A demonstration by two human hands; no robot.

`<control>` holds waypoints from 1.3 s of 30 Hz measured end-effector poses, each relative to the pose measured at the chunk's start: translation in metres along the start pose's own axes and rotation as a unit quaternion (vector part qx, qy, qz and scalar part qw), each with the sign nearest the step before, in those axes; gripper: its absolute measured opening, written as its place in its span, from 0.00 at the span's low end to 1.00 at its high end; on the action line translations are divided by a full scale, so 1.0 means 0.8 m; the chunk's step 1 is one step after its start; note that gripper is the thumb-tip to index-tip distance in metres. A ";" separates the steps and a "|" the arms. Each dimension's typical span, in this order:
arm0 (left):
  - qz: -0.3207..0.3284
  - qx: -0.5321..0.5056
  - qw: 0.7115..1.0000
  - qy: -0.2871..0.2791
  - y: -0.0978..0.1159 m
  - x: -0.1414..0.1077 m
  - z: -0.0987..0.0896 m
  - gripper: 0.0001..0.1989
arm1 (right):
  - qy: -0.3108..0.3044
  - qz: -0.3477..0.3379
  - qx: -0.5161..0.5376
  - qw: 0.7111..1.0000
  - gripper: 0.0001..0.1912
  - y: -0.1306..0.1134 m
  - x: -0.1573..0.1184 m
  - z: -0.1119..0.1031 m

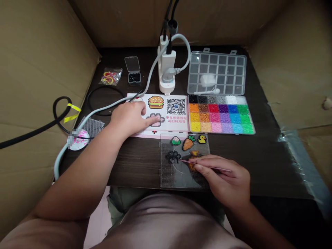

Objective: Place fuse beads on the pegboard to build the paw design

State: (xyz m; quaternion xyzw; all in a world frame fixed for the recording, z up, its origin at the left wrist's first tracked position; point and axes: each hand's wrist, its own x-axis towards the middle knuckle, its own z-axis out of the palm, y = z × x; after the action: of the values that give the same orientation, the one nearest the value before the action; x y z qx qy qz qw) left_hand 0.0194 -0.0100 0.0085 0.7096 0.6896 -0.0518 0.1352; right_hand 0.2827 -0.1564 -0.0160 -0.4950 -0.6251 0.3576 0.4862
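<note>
My left hand [132, 119] rests on a printed pattern card [176, 117], its forefinger reaching a pink pixel figure. My right hand [220, 176] grips slim pink tweezers [207, 165], with their tip next to a cluster of black fuse beads [172, 157]. These beads sit on a clear square pegboard [166, 180], along with a bead carrot [188, 143], a yellow bead duck [202, 139], and a small green-and-white bead figure [176, 140]. My right hand hides part of an orange-brown bead shape [192, 165].
A compartment tray of colored beads [221, 114] lies right of the card, behind it an open clear tray [216, 72]. A white power strip [166, 69] with cables stands at the back. A spare pegboard [90, 126] and black cable [61, 116] lie left; cardboard walls surround the table.
</note>
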 end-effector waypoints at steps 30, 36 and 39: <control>0.001 -0.004 1.000 -0.021 0.001 -0.003 -0.004 0.31 | -0.005 -0.030 -0.015 0.999 0.13 -0.003 0.005 0.000; -0.003 -0.006 1.000 -0.028 0.002 -0.004 -0.005 0.32 | -0.012 -0.021 -0.010 1.000 0.12 -0.002 0.004 -0.001; -0.003 -0.006 1.000 -0.024 0.002 -0.003 -0.005 0.32 | -0.008 -0.008 -0.005 1.000 0.13 -0.002 0.002 -0.002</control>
State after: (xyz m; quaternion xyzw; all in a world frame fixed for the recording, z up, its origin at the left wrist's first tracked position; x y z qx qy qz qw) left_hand 0.0207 -0.0116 0.0129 0.7055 0.6884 -0.0646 0.1559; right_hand 0.2836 -0.1557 -0.0140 -0.4897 -0.6345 0.3545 0.4816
